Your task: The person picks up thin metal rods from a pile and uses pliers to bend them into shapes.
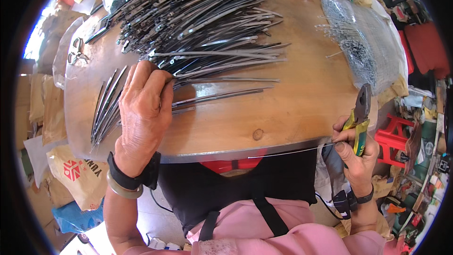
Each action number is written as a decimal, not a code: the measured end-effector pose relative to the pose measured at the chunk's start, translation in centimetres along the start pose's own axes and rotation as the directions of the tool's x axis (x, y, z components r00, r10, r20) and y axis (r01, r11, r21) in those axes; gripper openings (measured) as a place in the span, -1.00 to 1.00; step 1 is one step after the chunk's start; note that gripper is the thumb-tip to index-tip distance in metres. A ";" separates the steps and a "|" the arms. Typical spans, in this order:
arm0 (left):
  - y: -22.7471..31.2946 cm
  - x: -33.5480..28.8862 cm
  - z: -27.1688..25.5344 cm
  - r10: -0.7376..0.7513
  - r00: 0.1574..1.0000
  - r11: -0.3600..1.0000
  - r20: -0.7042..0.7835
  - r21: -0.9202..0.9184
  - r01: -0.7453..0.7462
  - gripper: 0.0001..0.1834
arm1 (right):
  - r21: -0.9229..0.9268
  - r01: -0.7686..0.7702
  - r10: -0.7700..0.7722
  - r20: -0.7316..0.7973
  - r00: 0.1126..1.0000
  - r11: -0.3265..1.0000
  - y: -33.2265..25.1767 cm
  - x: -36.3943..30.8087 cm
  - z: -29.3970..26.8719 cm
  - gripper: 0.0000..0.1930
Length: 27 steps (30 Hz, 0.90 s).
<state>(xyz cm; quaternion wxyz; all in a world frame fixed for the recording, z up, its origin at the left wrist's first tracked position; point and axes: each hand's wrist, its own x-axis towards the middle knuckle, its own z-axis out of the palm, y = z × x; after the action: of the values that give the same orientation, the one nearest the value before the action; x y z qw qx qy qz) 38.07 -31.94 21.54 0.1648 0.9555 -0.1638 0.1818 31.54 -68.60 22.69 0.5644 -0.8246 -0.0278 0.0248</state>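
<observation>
Over the near left edge of a heap of thin dark metal strips (207, 14), my left hand (146, 94) is closed, its fingertips pinching the end of a metal strip (207, 69); the fingers partly hide the grip. A smaller group of dark strips (107, 106) lies beside that hand on the left. At the table's right front edge, my right hand (358, 153) is wrapped round pliers (362, 106) with yellow-green handles, jaws pointing up. A thin straight wire (292, 150) also sticks out leftward from between its thumb and fingers.
The wooden table (226, 127) has a metal-trimmed front edge. A clear plastic bag of thin metal pins (358, 38) lies at the right, scissors (77, 51) at the left. A red stool (394, 134) stands beyond the right edge, a brown paper bag (78, 174) at the lower left.
</observation>
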 end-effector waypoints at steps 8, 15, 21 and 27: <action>1.5 0.2 -1.3 -0.042 0.997 0.999 0.068 -0.023 0.043 -0.83 | 0.227 -0.186 0.194 -0.012 0.981 0.956 -0.2 -0.3 0.0 -0.81; 0.5 0.4 -0.4 0.008 0.989 0.998 0.147 0.063 -0.018 -0.82 | 0.309 -0.226 0.235 0.009 0.972 0.924 0.6 -1.1 -0.4 -0.83; 2.9 -0.8 -4.8 -0.376 0.844 0.718 0.382 -0.455 0.526 -0.93 | 0.586 -0.285 0.315 0.052 0.948 0.759 1.6 -0.9 -0.7 -0.81; 7.5 -7.6 -3.3 -0.471 0.413 -0.517 0.779 -0.623 0.586 -0.81 | 0.659 -0.232 0.239 0.082 0.967 0.715 1.2 -0.2 -0.5 -0.76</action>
<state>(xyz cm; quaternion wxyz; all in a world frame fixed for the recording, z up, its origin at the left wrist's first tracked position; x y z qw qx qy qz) 27.57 -35.50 23.31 0.8248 0.4513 0.3047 -0.1522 31.41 -69.49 21.74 0.8127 -0.5667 0.0909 0.1007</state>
